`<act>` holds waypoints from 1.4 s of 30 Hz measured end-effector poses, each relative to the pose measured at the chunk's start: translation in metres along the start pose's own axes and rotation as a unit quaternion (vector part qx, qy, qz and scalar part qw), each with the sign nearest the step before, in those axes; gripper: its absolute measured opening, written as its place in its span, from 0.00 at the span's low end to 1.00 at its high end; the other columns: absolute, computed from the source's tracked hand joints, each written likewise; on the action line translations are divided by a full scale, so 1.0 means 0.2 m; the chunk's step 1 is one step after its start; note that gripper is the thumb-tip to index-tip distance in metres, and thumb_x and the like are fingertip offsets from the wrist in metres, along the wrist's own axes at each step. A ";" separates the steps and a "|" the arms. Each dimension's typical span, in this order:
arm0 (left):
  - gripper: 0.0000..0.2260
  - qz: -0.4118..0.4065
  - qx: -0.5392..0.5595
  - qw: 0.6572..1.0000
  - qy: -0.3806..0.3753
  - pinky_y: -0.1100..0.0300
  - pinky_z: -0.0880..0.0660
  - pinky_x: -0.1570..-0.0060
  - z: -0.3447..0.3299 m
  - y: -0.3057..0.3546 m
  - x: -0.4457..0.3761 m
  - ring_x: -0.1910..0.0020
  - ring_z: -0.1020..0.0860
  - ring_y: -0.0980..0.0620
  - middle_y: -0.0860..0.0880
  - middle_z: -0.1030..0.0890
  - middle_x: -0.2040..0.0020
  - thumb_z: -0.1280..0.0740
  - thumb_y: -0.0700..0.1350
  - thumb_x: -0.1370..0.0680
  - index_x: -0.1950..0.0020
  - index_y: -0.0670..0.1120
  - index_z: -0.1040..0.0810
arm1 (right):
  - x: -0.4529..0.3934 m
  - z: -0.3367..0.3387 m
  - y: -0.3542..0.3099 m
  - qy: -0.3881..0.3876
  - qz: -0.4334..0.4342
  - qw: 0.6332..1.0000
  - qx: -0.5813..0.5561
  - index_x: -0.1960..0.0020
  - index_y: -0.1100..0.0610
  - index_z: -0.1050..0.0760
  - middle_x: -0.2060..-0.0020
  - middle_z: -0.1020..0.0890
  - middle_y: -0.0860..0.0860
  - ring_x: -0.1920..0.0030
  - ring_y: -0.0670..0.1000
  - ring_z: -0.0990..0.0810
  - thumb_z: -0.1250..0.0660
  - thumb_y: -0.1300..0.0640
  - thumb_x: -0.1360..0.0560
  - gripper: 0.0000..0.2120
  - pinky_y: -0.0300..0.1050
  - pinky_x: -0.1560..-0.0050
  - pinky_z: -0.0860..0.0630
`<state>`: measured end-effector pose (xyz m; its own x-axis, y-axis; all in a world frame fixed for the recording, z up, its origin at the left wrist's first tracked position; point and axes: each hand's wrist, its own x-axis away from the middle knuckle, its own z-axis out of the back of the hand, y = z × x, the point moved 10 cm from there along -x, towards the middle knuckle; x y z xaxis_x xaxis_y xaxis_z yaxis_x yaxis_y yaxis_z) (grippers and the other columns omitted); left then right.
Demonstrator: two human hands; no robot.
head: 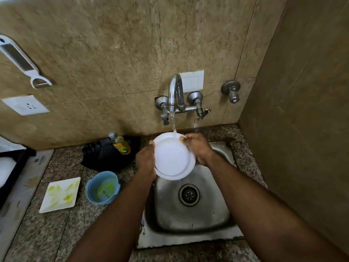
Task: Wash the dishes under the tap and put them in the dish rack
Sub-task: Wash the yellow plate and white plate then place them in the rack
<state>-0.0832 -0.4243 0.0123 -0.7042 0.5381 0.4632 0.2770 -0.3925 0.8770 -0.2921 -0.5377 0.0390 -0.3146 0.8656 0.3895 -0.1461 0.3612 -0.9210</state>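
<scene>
Two hands hold one white plate under the running tap.

The round white plate (172, 156) is above the steel sink (190, 210), tilted, and water from the tap (175, 91) hits its top edge. The left hand (146, 163) has a closed grip on the plate's left rim, fingers curled behind it. The right hand (198, 148) grips the right rim too — its fingers curl over the top edge by the water. On the speckled tabletop (56, 233) to the left wait two dirty things: one square white plate (60, 194) with yellow-green smears and one blue bowl (103, 187), just beside each other. Behind them stands one yellow soap bottle (120, 143) — its label is too blurry to read.
</scene>
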 end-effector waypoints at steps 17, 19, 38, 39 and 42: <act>0.38 -0.241 -0.221 0.934 -0.143 0.46 0.36 0.23 -0.37 0.08 0.30 0.23 0.34 0.47 0.45 0.33 0.21 0.41 0.68 0.23 0.18 0.50 0.38 | -0.02 0.00 0.02 0.148 -0.101 0.947 -0.265 0.42 0.68 0.22 0.49 0.16 0.64 0.57 0.61 0.15 0.32 0.69 0.23 0.10 0.61 0.52 0.16; 0.41 -0.198 -0.192 0.955 -0.109 0.45 0.32 0.25 -0.35 0.06 0.27 0.24 0.31 0.46 0.45 0.31 0.22 0.38 0.69 0.26 0.18 0.49 0.38 | -0.02 0.01 0.04 0.156 -0.113 0.935 -0.298 0.41 0.67 0.23 0.49 0.16 0.64 0.56 0.62 0.14 0.32 0.68 0.24 0.11 0.63 0.54 0.15; 0.16 -0.095 -0.032 0.991 -0.084 0.48 0.27 0.29 -0.30 0.01 0.22 0.33 0.23 0.49 0.48 0.20 0.32 0.37 0.41 0.17 0.30 0.45 0.20 | 0.14 0.27 0.33 0.178 -0.137 0.923 -0.313 0.39 0.56 0.26 0.37 0.21 0.56 0.38 0.63 0.22 0.37 0.59 0.17 0.08 0.69 0.35 0.26; 0.15 -0.086 -0.019 0.992 -0.085 0.50 0.28 0.29 -0.30 0.02 0.24 0.33 0.23 0.49 0.48 0.19 0.33 0.36 0.41 0.16 0.31 0.43 0.20 | 0.14 0.27 0.31 0.173 -0.131 0.931 -0.294 0.39 0.55 0.26 0.39 0.20 0.56 0.39 0.62 0.22 0.36 0.59 0.17 0.07 0.70 0.36 0.26; 0.14 -0.041 0.007 0.994 -0.102 0.47 0.27 0.30 -0.33 0.00 0.26 0.36 0.23 0.46 0.49 0.19 0.38 0.35 0.47 0.16 0.32 0.44 0.20 | 0.14 0.25 0.24 0.138 -0.097 0.959 -0.229 0.35 0.57 0.23 0.40 0.17 0.54 0.41 0.60 0.20 0.36 0.57 0.17 0.12 0.68 0.38 0.24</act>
<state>-0.1628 -0.4451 0.0284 -0.5774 0.7092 0.4045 0.2340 -0.3308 0.9142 -0.3547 -0.5135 0.0071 -0.0545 0.8028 0.5937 0.2704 0.5842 -0.7652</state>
